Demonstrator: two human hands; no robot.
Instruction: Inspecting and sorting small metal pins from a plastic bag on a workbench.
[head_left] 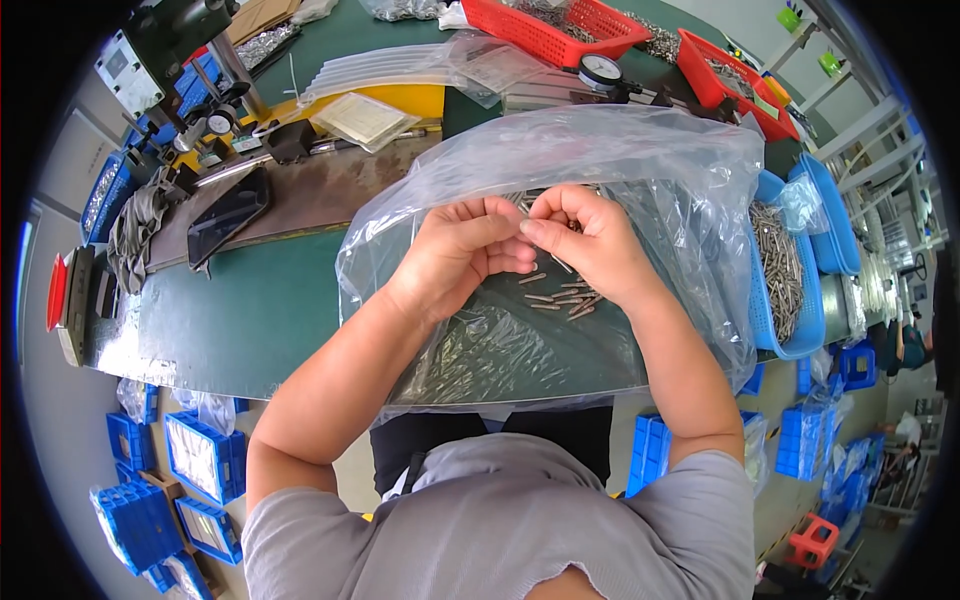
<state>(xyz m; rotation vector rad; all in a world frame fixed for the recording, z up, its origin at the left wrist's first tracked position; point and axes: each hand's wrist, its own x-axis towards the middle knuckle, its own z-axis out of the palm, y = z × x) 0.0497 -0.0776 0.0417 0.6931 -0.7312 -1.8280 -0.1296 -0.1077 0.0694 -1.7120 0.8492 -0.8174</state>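
Note:
Both my hands meet over a large clear plastic bag (640, 345) spread on the green table. My left hand (455, 250) is closed, its thumb and index finger pinched close to my right fingertips; what it pinches is too small to make out. My right hand (592, 245) is also closed, thumb against index finger, with slim metal pins showing at its curled fingers. Under the hands, several loose metal pins (570, 298) lie scattered on the plastic. More pins are partly hidden behind my fingers.
A blue basket (815, 325) full of metal pins stands at the right. Red baskets (480, 15) of parts and a dial gauge (600, 70) are at the back. A phone (228, 215) and a grey cloth (135, 235) lie left. Blue crates (205, 455) stand on the floor.

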